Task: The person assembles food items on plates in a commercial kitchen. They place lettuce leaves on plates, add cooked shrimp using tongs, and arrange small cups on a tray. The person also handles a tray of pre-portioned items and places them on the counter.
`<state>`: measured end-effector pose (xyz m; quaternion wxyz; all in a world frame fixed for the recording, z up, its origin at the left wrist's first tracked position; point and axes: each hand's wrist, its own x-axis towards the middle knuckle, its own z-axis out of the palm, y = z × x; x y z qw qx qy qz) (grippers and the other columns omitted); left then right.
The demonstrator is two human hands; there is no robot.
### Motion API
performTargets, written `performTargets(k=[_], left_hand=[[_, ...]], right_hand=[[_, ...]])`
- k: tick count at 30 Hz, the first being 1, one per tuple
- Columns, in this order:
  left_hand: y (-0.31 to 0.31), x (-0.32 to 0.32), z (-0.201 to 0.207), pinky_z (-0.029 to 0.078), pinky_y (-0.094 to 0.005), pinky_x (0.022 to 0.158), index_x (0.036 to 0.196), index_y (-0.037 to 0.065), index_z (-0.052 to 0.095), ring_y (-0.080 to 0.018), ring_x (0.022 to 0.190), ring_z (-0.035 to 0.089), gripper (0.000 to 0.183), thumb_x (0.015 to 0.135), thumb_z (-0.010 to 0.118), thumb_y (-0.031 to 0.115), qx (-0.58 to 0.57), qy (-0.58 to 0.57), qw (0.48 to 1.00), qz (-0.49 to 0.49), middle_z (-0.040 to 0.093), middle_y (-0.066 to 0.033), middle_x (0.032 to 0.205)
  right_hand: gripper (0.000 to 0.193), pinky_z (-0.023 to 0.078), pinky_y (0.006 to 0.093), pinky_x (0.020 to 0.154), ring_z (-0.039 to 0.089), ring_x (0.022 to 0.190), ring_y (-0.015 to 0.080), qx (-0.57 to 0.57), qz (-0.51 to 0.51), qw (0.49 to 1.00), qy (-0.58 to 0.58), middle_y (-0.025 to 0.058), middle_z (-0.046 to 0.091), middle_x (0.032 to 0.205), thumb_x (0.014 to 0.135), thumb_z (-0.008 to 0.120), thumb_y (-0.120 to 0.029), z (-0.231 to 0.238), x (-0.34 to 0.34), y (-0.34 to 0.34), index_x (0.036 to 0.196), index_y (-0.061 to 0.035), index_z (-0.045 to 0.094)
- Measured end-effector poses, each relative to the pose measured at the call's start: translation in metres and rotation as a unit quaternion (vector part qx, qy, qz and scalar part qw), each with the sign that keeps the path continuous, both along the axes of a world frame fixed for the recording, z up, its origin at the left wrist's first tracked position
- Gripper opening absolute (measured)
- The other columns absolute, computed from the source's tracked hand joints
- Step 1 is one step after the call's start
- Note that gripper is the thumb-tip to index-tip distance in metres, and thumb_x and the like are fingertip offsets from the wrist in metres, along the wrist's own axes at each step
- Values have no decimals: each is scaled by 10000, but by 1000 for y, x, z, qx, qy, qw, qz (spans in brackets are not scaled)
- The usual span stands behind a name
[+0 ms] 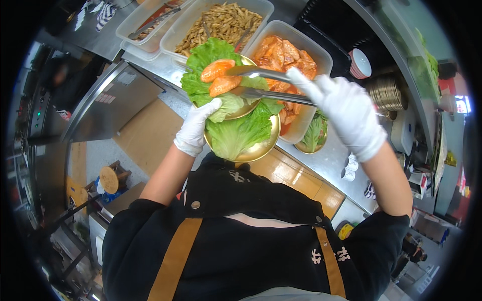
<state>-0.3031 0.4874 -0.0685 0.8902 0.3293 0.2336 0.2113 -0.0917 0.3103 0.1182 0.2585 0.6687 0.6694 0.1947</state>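
Head view: a gloved left hand (pixel 197 126) grips the lettuce-lined brass plate (pixel 261 146), held just before the tub of orange marinated pieces (pixel 288 55). The gloved right hand (pixel 346 111) is closed around metal tongs (pixel 261 83), whose tips pinch an orange piece (pixel 223 85) over the plate's lettuce (pixel 236 131).

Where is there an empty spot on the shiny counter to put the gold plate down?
Bare counter shows between the lettuce plate beside the orange-meat tub and the small cups by the edge. The back is crowded: tubs sit side by side. The left hand holds the gold plate; the right hand holds tongs.
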Motion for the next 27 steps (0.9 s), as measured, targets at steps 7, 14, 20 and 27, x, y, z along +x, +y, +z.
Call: performTargets(k=[7,14,20,27], left_hand=[[2,7,-2,528,-362,970,1382,10,480,-214,1110,637,502,915,658,60,-14,-25,998,49,619,-104,1277],[5,6,6,508,-378,998,1416,27,438,-230,1162,612,569,904,672,106,18,3,999,35,592,-111,1317],[10,9,3,519,-356,970,1386,17,479,-209,1116,632,528,903,679,93,11,4,999,30,617,-99,1284],[23,12,17,502,-348,972,1386,21,478,-201,1138,614,571,877,711,129,46,-5,997,-66,609,-94,1288]], right_hand=[[791,555,423,773,684,928,334,-34,-309,934,174,185,654,1071,807,720,-86,-20,110,-18,1513,-162,371],[792,442,320,1054,602,1217,297,-71,-390,796,458,190,615,1332,783,763,-134,-106,193,32,1492,-62,415],[640,478,313,967,643,1124,282,-50,-317,842,433,176,667,1237,787,697,-71,-60,162,4,1404,-93,529],[695,488,245,734,527,733,105,17,-229,791,568,2,583,848,786,643,85,39,84,-15,1435,-137,535]])
